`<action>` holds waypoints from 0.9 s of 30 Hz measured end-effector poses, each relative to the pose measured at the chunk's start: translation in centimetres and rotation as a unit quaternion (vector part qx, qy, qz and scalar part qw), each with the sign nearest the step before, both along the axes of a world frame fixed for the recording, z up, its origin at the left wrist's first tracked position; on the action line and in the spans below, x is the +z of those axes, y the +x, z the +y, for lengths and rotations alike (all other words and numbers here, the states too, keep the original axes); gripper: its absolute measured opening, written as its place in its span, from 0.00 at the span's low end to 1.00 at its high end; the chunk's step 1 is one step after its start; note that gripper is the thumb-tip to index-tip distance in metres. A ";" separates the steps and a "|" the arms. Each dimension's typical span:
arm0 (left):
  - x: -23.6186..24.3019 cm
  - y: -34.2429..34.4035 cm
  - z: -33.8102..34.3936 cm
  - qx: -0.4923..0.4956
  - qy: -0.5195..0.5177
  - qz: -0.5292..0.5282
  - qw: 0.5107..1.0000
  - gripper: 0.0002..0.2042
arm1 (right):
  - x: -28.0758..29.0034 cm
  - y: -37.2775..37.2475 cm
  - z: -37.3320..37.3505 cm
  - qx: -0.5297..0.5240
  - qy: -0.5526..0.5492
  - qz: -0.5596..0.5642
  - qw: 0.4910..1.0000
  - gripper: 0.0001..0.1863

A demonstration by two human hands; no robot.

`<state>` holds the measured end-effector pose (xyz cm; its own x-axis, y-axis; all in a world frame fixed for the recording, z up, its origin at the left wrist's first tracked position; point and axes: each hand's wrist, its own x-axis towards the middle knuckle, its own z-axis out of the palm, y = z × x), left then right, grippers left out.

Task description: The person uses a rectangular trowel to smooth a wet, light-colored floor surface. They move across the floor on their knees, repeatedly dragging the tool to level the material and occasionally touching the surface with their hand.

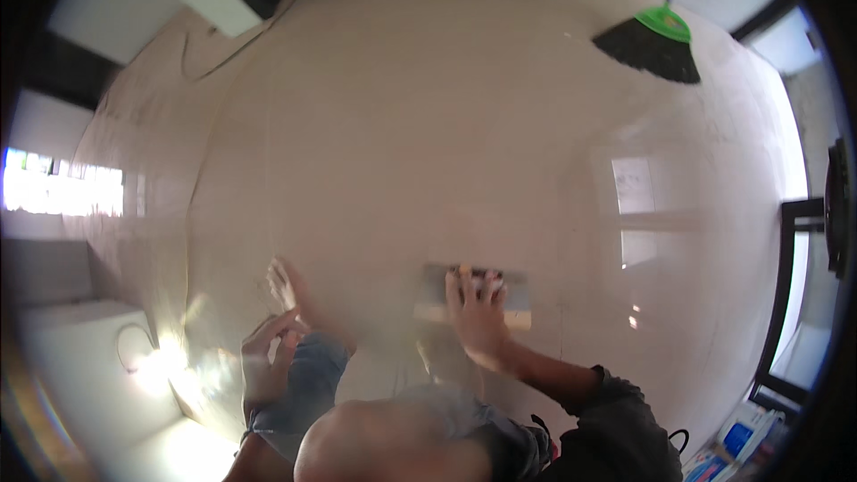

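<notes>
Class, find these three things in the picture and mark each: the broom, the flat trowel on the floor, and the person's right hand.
broom (650,46), head view, on the dark bristles.
trowel (430,290), head view, on the bare left part of the blade.
right hand (478,312), head view, on the back of the hand.

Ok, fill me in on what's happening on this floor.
A person crouches on a pale tiled floor. The right hand presses flat on a grey trowel-like tool lying on the tiles. The left hand rests on the person's bent knee, beside a bare foot. A broom with a green collar lies further off on the floor, untouched.
</notes>
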<state>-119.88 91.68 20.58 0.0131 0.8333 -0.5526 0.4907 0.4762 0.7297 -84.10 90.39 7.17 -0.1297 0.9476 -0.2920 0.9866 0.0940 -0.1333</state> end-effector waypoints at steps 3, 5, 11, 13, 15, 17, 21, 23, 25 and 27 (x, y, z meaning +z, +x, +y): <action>-0.9 3.5 4.2 -0.142 0.005 0.013 0.990 0.25 | 1.0 0.9 -3.3 -0.070 -0.040 0.034 0.996 0.38; -2.3 5.9 6.3 -0.237 0.019 0.015 0.971 0.27 | -0.6 3.8 -3.2 -0.189 -0.014 0.012 0.982 0.39; -7.3 12.6 11.3 -0.474 0.112 0.035 0.873 0.30 | -0.1 12.2 -4.2 -0.412 -0.014 0.010 0.911 0.40; -9.3 14.2 12.5 -0.528 0.147 0.046 0.836 0.32 | 0.0 11.5 -5.7 -0.426 -0.035 0.028 0.904 0.42; -11.3 16.6 14.4 -0.569 0.178 0.050 0.802 0.33 | -1.3 11.0 -8.5 -0.408 -0.068 0.004 0.910 0.44; -14.4 19.6 16.0 -0.601 0.213 0.033 0.770 0.34 | -3.8 13.0 -14.1 -0.427 -0.043 -0.029 0.903 0.45; -19.9 21.9 19.9 -0.620 0.283 0.025 0.731 0.36 | -1.6 14.9 -18.5 -0.554 -0.032 -0.015 0.832 0.42; -21.6 22.8 22.4 -0.609 0.338 0.045 0.717 0.36 | -2.4 14.5 -21.1 -0.638 -0.002 -0.010 0.770 0.38; -22.9 23.8 24.6 -0.583 0.401 0.083 0.702 0.35 | -2.5 13.9 -22.3 -0.690 0.006 -0.004 0.723 0.36; -22.9 25.3 26.5 -0.571 0.401 0.083 0.712 0.35 | -2.0 13.0 -23.7 -0.731 -0.021 0.013 0.682 0.35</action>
<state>-94.62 118.18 -2.28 0.9246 0.3804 0.0228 0.3346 -0.8390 0.4290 -71.08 66.73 5.20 0.9392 0.0612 -0.3379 0.0195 -0.9919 -0.1253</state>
